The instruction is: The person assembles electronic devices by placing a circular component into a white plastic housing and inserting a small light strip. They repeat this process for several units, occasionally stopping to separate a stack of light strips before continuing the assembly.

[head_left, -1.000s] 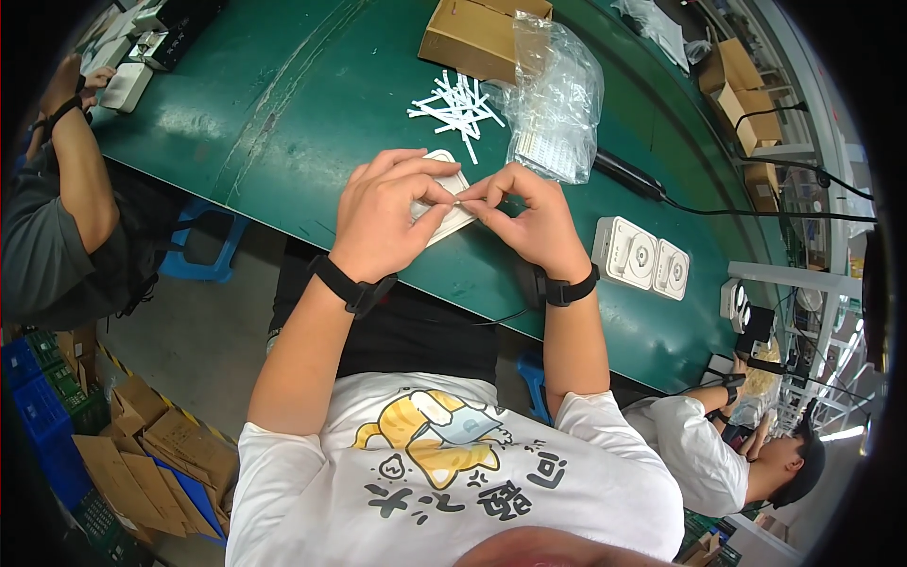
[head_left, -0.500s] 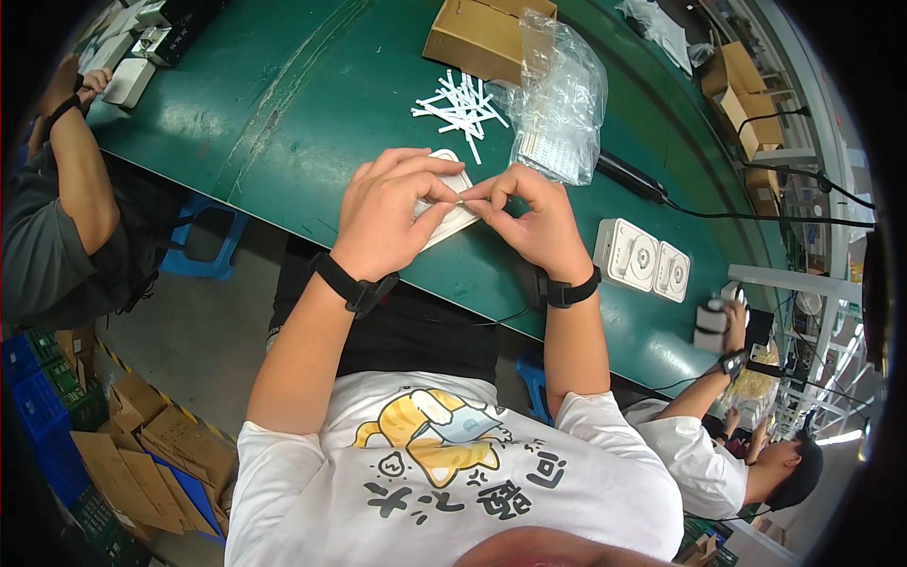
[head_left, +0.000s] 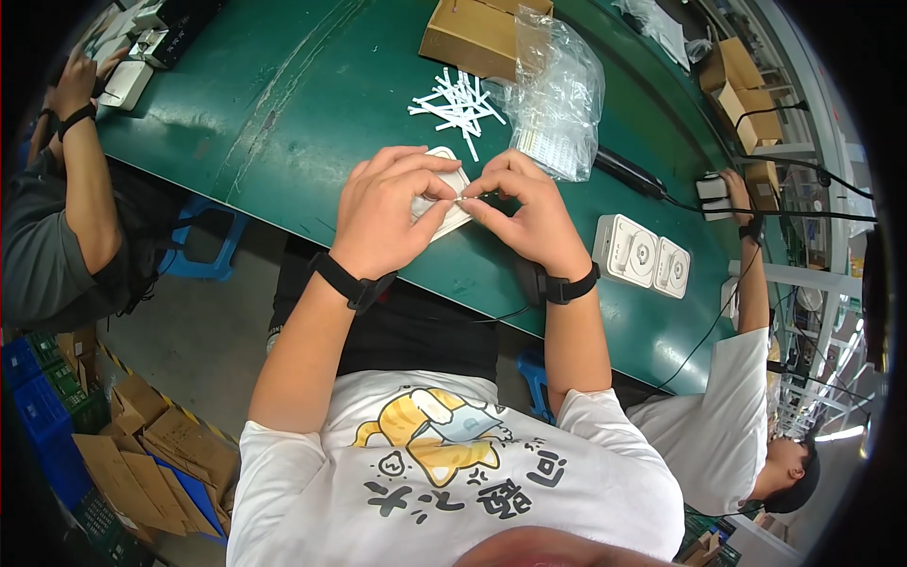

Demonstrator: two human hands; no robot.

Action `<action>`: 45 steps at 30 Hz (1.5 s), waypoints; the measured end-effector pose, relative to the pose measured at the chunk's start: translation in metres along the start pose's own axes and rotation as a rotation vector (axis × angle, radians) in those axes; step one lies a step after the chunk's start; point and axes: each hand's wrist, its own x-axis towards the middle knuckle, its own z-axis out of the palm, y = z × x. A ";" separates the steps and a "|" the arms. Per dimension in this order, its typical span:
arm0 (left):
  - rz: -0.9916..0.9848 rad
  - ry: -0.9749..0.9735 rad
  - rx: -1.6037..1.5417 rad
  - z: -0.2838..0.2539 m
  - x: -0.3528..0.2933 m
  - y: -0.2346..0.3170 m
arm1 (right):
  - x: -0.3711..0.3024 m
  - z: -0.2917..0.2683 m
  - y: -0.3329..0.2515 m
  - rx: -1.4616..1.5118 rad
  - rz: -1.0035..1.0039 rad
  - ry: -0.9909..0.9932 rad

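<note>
Just in front of me lies a flat white box with rounded corners (head_left: 455, 219), partly covered by my fingers. My left hand (head_left: 387, 208) is closed over its left side, thumb and bent fingers against it. From the right, my right hand (head_left: 529, 213) reaches in, thumb and index finger pinched near the box's edge. Both hands' fingertips meet there around something small and pale that I cannot make out. A pile of white strips (head_left: 460, 104) lies beyond my hands. Right of it sits a clear plastic bag (head_left: 562, 104) with small white pieces inside.
An open cardboard box (head_left: 468, 38) stands at the back of the green table (head_left: 312, 123). A black cylindrical tool (head_left: 631, 175) trails a cable rightward. Two white boxes (head_left: 628, 250) sit right of my hand. Co-workers' arms reach over the table at left (head_left: 80, 161) and right (head_left: 753, 274).
My hands stay at the white box; the right fingers shift slightly at the pinch. The right co-worker's arm has moved farther up along the table with a pale object. The left co-worker's hand has lifted.
</note>
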 end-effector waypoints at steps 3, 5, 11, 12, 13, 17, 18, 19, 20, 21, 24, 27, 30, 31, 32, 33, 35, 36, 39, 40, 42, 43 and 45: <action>0.008 0.003 0.007 -0.001 0.000 0.001 | -0.001 0.000 0.000 -0.004 0.014 -0.028; 0.012 0.003 0.010 -0.002 0.000 0.002 | -0.001 0.001 -0.002 0.004 0.024 -0.044; 0.045 0.001 0.069 -0.004 -0.002 0.006 | -0.001 0.002 0.001 0.032 -0.008 -0.044; 0.060 0.010 0.079 -0.003 -0.002 0.006 | 0.000 0.001 0.000 0.024 -0.016 -0.045; 0.058 0.009 0.078 -0.003 -0.003 0.005 | 0.000 0.001 -0.001 0.016 -0.024 -0.046; 0.072 0.012 0.078 -0.002 -0.004 0.002 | 0.002 0.000 -0.001 -0.008 -0.066 -0.044; 0.064 0.006 0.068 -0.002 -0.004 0.001 | 0.002 0.001 -0.001 -0.008 -0.063 -0.045; 0.056 0.001 0.058 -0.002 -0.004 0.001 | 0.002 0.002 -0.001 -0.016 -0.069 -0.033; 0.048 -0.004 0.048 -0.002 -0.004 0.001 | 0.002 0.003 -0.001 -0.024 -0.075 -0.021; 0.046 -0.005 0.046 -0.002 -0.004 0.002 | 0.002 0.003 0.000 -0.031 -0.081 -0.009; 0.033 0.004 0.048 -0.003 -0.004 0.004 | 0.005 0.005 0.002 -0.054 -0.096 0.002; 0.021 0.004 0.052 -0.002 -0.004 0.008 | 0.004 0.006 0.002 -0.063 -0.101 0.004; 0.016 0.004 0.046 -0.001 -0.004 0.008 | 0.004 0.005 0.000 -0.060 -0.097 -0.001; 0.017 0.004 0.039 -0.001 -0.004 0.008 | 0.004 0.005 0.000 -0.064 -0.097 -0.002; 0.018 0.004 0.032 -0.001 -0.004 0.008 | 0.005 0.005 -0.001 -0.067 -0.096 -0.003; 0.017 0.003 0.031 -0.001 -0.004 0.008 | 0.006 0.005 -0.001 -0.070 -0.096 -0.003; 0.013 0.005 0.035 -0.001 -0.005 0.007 | 0.006 0.006 0.000 -0.053 -0.090 -0.007; 0.011 0.006 0.036 -0.001 -0.005 0.007 | 0.007 0.007 0.000 -0.035 -0.087 -0.011; 0.008 0.002 0.024 -0.002 -0.004 0.007 | 0.008 0.006 -0.002 -0.029 -0.096 -0.006; 0.006 0.001 0.018 -0.002 -0.003 0.007 | 0.008 0.005 -0.003 -0.041 -0.109 -0.004; -0.001 -0.001 0.014 -0.002 -0.003 0.007 | 0.008 0.005 -0.003 -0.055 -0.124 0.002; -0.011 -0.002 0.008 -0.001 -0.004 0.007 | 0.005 0.008 0.000 0.000 -0.067 0.005; -0.014 -0.002 0.006 -0.002 -0.004 0.007 | 0.003 0.011 0.004 0.110 0.047 0.013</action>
